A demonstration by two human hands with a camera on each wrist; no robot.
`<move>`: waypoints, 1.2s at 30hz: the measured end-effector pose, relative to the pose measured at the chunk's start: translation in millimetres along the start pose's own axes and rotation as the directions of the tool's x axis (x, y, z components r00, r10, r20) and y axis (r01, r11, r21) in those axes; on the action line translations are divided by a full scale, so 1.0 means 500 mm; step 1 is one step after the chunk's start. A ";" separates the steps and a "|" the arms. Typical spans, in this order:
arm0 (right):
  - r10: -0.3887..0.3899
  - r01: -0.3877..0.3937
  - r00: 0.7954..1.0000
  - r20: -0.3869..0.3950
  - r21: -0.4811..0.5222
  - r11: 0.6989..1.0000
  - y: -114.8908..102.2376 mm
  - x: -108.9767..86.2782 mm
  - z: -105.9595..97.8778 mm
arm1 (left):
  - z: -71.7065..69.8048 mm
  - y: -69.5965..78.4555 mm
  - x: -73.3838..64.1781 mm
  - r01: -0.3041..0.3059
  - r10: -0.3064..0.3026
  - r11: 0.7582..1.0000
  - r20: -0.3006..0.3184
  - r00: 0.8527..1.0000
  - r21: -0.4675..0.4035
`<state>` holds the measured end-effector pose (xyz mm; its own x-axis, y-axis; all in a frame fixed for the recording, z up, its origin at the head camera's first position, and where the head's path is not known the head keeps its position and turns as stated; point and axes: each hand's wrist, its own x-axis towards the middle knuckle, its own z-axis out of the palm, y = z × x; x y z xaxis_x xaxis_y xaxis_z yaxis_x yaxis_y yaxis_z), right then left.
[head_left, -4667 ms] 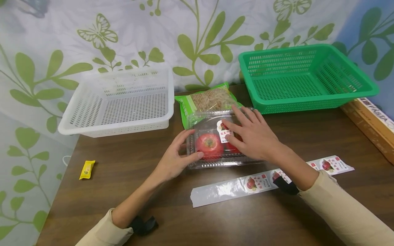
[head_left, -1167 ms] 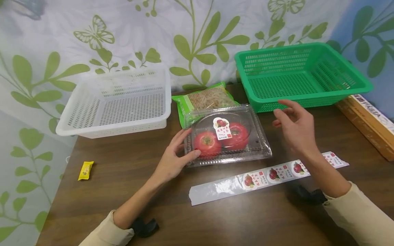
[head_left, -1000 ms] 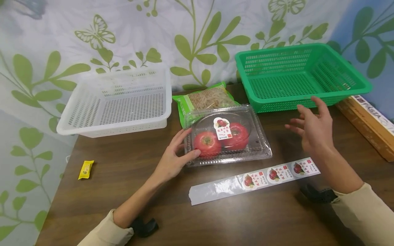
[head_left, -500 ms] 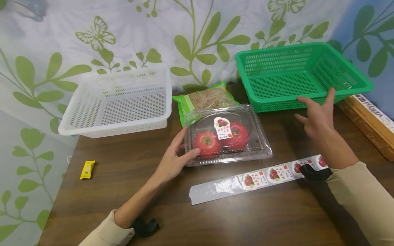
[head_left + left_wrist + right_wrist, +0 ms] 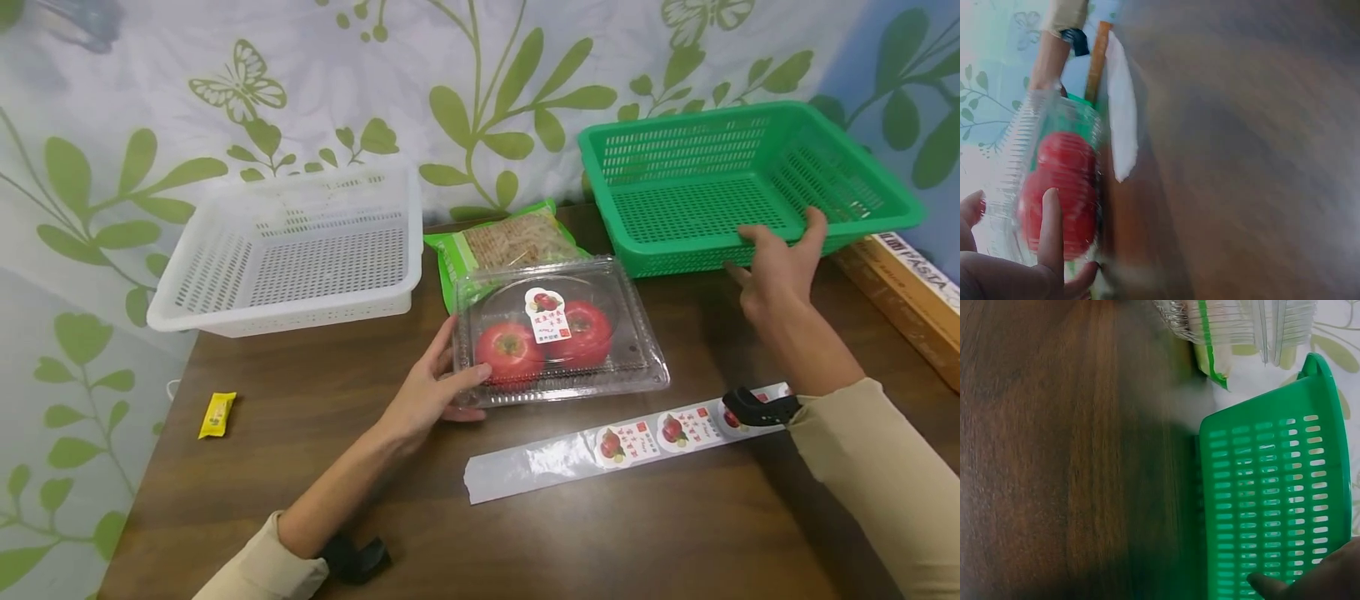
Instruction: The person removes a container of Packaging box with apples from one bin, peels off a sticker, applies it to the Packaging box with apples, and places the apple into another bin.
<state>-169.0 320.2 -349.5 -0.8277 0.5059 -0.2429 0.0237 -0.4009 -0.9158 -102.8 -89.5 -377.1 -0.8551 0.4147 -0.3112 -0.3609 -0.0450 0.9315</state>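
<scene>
A clear plastic clamshell box (image 5: 630, 342) holds two red apples (image 5: 510, 354) and bears a white fruit sticker (image 5: 546, 315) on its lid. My left hand (image 5: 427, 392) grips the box's left end, thumb over the front edge and a fingertip showing below it. In the left wrist view, these fingers (image 5: 1052, 225) lie across the box's side. My right hand (image 5: 780, 271) holds the front rim of the green basket (image 5: 697, 250), fingers over the rim and thumb against the outer wall. The right wrist view shows the thumb (image 5: 1266, 586) on the slotted wall.
A strip of fruit stickers (image 5: 540, 467) lies in front of the box, partly under the right wrist. Behind the box is a green-edged food bag (image 5: 517, 237). A white basket (image 5: 285, 312) stands left, a pasta box (image 5: 900, 292) right, a yellow packet (image 5: 217, 415) far left.
My right hand has left the box's lid, swung right and taken hold of the green basket's rim. My left hand stays at the box, a fingertip now showing beneath its front-left corner.
</scene>
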 end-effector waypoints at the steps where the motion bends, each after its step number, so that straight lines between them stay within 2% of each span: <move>1: -0.008 0.008 1.000 0.001 0.004 1.000 0.001 0.000 0.000 | 0.001 0.001 0.000 0.005 -0.005 1.000 0.003 1.000 -0.029; 6: -0.021 0.021 1.000 -0.014 0.018 1.000 0.004 0.002 0.004 | 0.004 0.008 0.001 0.016 -0.014 0.986 0.013 1.000 -0.164; 9: -0.027 0.027 1.000 -0.014 0.019 0.999 0.005 0.002 0.003 | 0.009 0.012 -0.003 0.015 -0.016 0.977 -0.001 1.000 -0.214; 14: -0.033 0.033 0.999 -0.017 0.017 0.999 0.007 0.002 0.003 | 0.012 0.014 -0.014 0.005 -0.019 0.971 -0.056 0.998 -0.239; 20: -0.035 0.036 0.999 -0.038 0.018 0.999 0.007 0.003 0.003 | 0.001 0.016 -0.035 0.008 -0.033 0.968 -0.096 0.995 -0.253; 25: -0.030 0.031 0.999 -0.038 0.022 0.999 0.001 -0.002 0.002 | -0.005 0.027 -0.057 -0.021 -0.002 0.958 -0.078 0.997 -0.285; 30: 0.001 -0.001 0.999 -0.050 0.008 1.000 -0.010 -0.015 -0.004 | 0.006 0.051 -0.074 -0.053 0.039 0.942 -0.049 0.998 -0.333; 36: 0.019 -0.021 0.999 -0.050 -0.049 0.999 -0.016 -0.026 -0.006 | 0.031 0.084 -0.070 -0.106 0.095 0.926 -0.048 0.994 -0.363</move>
<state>-156.7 319.3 -340.2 -0.7979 0.5360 -0.2757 0.0684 -0.3740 -0.9249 -82.3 -91.7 -323.9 -0.9024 0.3646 -0.2296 -0.3785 -0.4161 0.8268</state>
